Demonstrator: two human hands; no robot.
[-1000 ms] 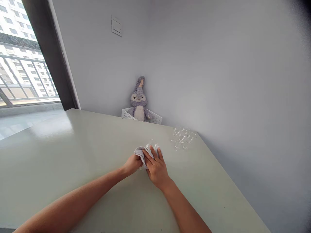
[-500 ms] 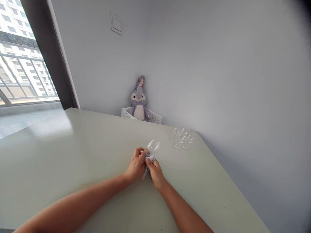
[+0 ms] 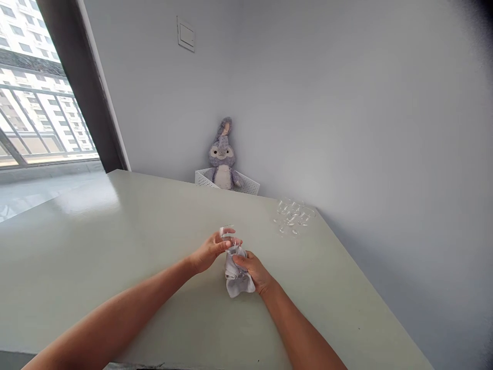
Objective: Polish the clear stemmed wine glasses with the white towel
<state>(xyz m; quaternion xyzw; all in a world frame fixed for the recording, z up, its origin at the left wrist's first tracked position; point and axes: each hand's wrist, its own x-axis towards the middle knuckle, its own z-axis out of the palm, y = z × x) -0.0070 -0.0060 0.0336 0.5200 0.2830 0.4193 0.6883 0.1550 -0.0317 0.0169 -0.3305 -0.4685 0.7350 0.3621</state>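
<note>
On the left, the left hand (image 3: 208, 253) has its grip around the bowl of a clear wine glass (image 3: 227, 234), thumb on the near side and fingers behind. The glass is held up over the worktop (image 3: 154, 218), tipped a little, just in front of both arms. Next comes a pale cloth (image 3: 239, 285), bunched up under the bowl, with a loose end hanging down. The right hand (image 3: 256, 272) has its grip closed on this cloth, and the low part of the glass is hard to see there. The glass is thin and smooth, so it could slip if the left fingers get too loose, or its stem could snap if the two hands twist hard. Farther right, more wine glasses (image 3: 295, 213) stand close together, and a bump could make them clink, tip or chip.
</note>
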